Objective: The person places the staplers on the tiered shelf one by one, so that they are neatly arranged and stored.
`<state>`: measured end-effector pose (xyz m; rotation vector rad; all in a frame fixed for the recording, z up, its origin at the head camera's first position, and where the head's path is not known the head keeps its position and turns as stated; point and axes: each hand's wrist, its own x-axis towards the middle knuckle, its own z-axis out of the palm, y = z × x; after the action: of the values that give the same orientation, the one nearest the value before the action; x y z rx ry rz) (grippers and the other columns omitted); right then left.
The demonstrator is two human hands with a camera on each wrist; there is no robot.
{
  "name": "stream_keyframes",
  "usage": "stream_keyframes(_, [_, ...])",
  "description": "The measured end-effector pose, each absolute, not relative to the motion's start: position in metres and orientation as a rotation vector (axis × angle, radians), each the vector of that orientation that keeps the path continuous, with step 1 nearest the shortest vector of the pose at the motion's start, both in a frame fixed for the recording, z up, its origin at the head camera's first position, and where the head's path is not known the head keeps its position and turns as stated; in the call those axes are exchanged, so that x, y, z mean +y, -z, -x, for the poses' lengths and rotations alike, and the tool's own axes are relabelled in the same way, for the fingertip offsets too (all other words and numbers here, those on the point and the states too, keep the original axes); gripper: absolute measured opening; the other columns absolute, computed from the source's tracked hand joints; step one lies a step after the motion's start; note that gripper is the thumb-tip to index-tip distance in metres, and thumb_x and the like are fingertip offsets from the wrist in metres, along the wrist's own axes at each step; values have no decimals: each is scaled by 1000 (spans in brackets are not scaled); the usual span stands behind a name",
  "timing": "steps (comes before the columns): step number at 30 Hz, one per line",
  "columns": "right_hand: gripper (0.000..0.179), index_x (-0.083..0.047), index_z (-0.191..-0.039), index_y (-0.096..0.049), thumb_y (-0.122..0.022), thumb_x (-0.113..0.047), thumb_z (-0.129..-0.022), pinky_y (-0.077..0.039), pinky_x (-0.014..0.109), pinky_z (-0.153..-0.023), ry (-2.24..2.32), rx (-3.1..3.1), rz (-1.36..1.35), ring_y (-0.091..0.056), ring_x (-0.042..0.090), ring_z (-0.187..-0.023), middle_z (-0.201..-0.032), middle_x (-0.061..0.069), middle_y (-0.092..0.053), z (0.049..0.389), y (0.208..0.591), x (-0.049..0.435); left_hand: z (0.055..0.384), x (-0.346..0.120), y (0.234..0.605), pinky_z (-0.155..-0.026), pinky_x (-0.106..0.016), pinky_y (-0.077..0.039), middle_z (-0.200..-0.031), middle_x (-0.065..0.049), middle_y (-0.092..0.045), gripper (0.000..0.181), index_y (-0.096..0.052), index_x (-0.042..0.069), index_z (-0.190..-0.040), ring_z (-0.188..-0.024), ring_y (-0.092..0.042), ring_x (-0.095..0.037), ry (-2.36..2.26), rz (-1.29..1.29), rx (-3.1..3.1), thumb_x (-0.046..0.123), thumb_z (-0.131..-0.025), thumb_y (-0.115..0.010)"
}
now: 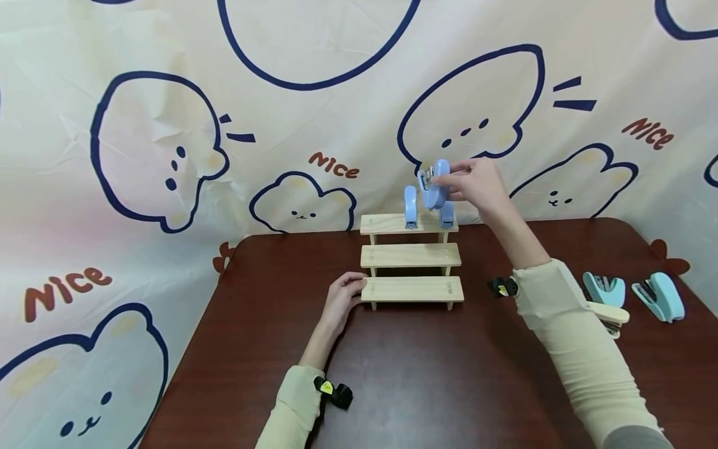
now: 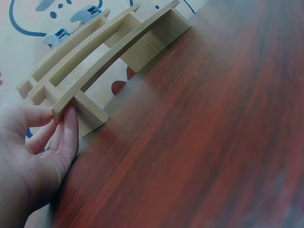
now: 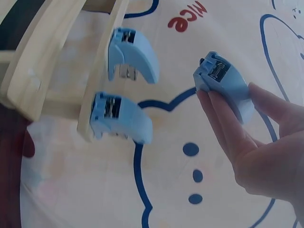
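My right hand (image 1: 477, 186) holds a blue stapler (image 1: 436, 187) up in the air, over the top step of a three-tier wooden stand (image 1: 412, 289). In the right wrist view, the fingers and thumb pinch this stapler (image 3: 225, 85) from both sides, apart from the stand. Two more blue staplers (image 1: 411, 207) stand on the top step, the right one (image 1: 447, 215) partly behind the held one. My left hand (image 1: 342, 298) grips the left end of the lowest step; the left wrist view shows the thumb and fingers pinching the board (image 2: 90, 80).
At the right of the brown table (image 1: 421, 374) lie two teal staplers (image 1: 606, 290) and a cream stapler (image 1: 610, 313), the latter partly covered by my right sleeve. A cartoon-printed cloth (image 1: 314, 137) hangs close behind the stand.
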<state>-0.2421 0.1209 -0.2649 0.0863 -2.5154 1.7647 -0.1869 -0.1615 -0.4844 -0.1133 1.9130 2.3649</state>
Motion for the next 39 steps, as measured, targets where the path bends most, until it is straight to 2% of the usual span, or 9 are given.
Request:
stream_keyframes(15, [46,9,-129,-64,-78,-17,-94,-59,34,-87,-1876,-2483,-115,-71,36,-109,-130,25,-65,251,265,83,187,-163,481,-71,-26,-55,-103,-7,-68,26,-65,-9,-120,-83,-66,-15,-2337,120,1939,7,-99,-64])
stream_keyframes(23, [44,10,-126,-64,-79,-15,-93,-60,36,-88,-1913,-2460,-95,-70,37,-112,-132,25,-63,253,272,65,187,-163,480,-71,-26,-55,-103,-7,-68,26,-65,-9,-119,-83,-66,-15,-2335,118,1944,7,-99,-64])
stream_keyframes(27, [43,9,-126,-64,-79,-15,-93,-60,38,-88,-1901,-2469,-79,-70,36,-111,-131,24,-63,253,277,58,187,-162,481,-71,-26,-55,-103,-7,-68,25,-66,-8,-118,-82,-66,-15,-2332,123,1941,7,-99,-64])
stream_keyframes(32, [45,10,-127,-63,-80,-14,-92,-61,36,-84,-1907,-2476,-75,-72,37,-106,-127,24,-66,255,282,49,187,-162,482,-70,-26,-55,-102,-7,-68,23,-67,-7,-117,-81,-66,-15,-2335,130,1946,7,-99,-64])
stream_keyframes(39, [41,8,-122,-68,-82,-14,-90,-61,35,-81,-1819,-2517,-109,-74,34,-100,-118,22,-71,259,290,38,188,-161,484,-70,-26,-55,-103,-8,-68,26,-66,-9,-119,-82,-65,-15,-2341,134,1940,7,-99,-65])
